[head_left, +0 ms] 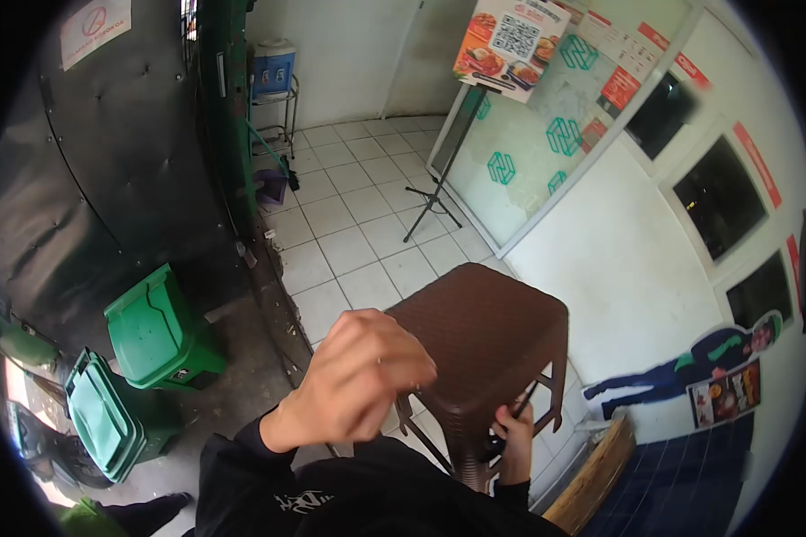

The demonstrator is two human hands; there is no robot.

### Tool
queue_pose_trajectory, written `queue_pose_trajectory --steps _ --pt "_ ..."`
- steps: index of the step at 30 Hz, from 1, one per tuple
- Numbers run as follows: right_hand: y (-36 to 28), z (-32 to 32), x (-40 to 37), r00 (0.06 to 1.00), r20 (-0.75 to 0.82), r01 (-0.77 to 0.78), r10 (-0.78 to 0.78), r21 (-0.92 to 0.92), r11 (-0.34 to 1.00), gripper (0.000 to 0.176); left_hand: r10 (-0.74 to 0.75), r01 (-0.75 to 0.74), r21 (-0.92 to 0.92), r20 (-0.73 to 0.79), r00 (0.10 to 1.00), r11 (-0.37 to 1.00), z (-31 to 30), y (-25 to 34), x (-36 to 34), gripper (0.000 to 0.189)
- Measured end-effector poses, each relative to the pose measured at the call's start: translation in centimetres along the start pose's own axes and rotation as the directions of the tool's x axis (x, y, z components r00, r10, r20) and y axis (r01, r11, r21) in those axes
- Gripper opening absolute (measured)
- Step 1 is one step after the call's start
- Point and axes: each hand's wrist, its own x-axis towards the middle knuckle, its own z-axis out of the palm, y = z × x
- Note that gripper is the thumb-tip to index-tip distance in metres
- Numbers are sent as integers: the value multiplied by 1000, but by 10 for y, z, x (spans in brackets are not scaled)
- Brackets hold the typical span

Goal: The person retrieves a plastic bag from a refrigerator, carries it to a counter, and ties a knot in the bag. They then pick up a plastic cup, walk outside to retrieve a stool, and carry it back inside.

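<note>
A brown plastic stool point(479, 336) with a woven-pattern seat stands upright just in front of me. My left hand point(363, 380) is raised at the near left corner of the seat, in front of it from this view. Its fingers are curled closed; whether anything is inside them is hidden. Lower down, beside the stool's near right legs, my right hand point(515, 438) is closed around a thin black stick-like object point(530, 394). A dark rounded part shows by the fingers, and the object's kind cannot be made out.
Two green lidded bins point(152, 336) stand at left against a dark metal wall point(116, 170). A menu sign point(510, 45) on a tripod stand rises behind the stool. Along the right wall are a wooden log point(595, 474) and a cardboard figure point(690, 367).
</note>
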Motion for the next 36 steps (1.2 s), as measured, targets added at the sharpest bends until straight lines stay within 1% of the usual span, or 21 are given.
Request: queue_pose_trajectory --steps 1,2,4,5,7,13,16,18,20,22,24,25,26,27,28,29,31,32,33,34,36 --pt "4 12 48 996 83 -38 40 -21 999 42 66 -68 120 13 998 990 -4 2 29 37" --pt "8 25 89 983 155 -90 95 -44 995 42 246 -200 268 -154 957 943 12 -13 51 33" --pt "3 62 172 935 330 -106 131 -94 990 42 278 -226 329 -120 953 917 10 -36 98 15" --pt "-9 89 207 913 381 -113 146 -108 988 45 379 -323 379 -80 922 867 10 -68 114 10" --pt "-3 115 287 841 503 -157 198 -122 980 48 506 -450 427 -19 862 784 10 -131 142 13" --pt "-15 240 479 749 579 -272 322 -174 946 47 459 -420 383 -12 888 823 17 -313 213 11" --pt "-20 282 570 698 625 -353 351 -126 927 48 422 -401 322 3 906 858 17 -406 251 10" --pt "-21 296 624 705 623 -324 341 -145 935 52 384 -374 271 19 923 887 16 -468 283 10" --pt "-13 312 684 711 631 -288 311 -142 947 56 315 -331 258 104 944 908 9 -536 323 10" --pt "2 332 748 718 648 -235 254 -117 965 60 198 -307 311 337 921 899 -9 -623 364 12" --pt "21 350 830 658 705 -334 264 -41 942 72 49 -211 408 371 927 888 -22 -737 407 15" --pt "15 372 866 625 735 -369 264 -20 929 70 -47 -175 490 409 911 854 -37 -797 431 16" --pt "10 393 901 591 763 -405 264 -2 914 69 -279 84 462 372 885 883 -48 -861 447 15" --pt "-9 425 927 608 758 -344 236 -16 939 57 -430 258 416 402 808 872 -60 -931 459 12" --pt "-4 439 967 593 755 -359 281 -65 931 55 -445 291 383 415 793 877 -72 -1020 456 12" --pt "9 448 1005 575 747 -382 334 -116 917 54 -613 513 335 424 667 790 -84 -1092 447 25" --pt "20 467 1083 474 774 -424 420 -217 879 51 -825 813 329 485 291 480 -101 -1213 405 49" --pt "19 480 1125 393 810 -427 436 -259 866 50 -842 889 274 504 191 366 -100 -1254 390 60" --pt "18 495 1165 302 837 -427 456 -308 850 50 -871 910 282 471 144 303 -103 -1276 393 68" --pt "-11 519 1186 364 820 -391 442 -296 872 46 -895 928 286 435 96 239 -106 -1296 397 75" --pt "-15 541 1259 343 827 -287 445 -358 888 47 -944 900 375 315 102 222 -100 -1316 435 81"
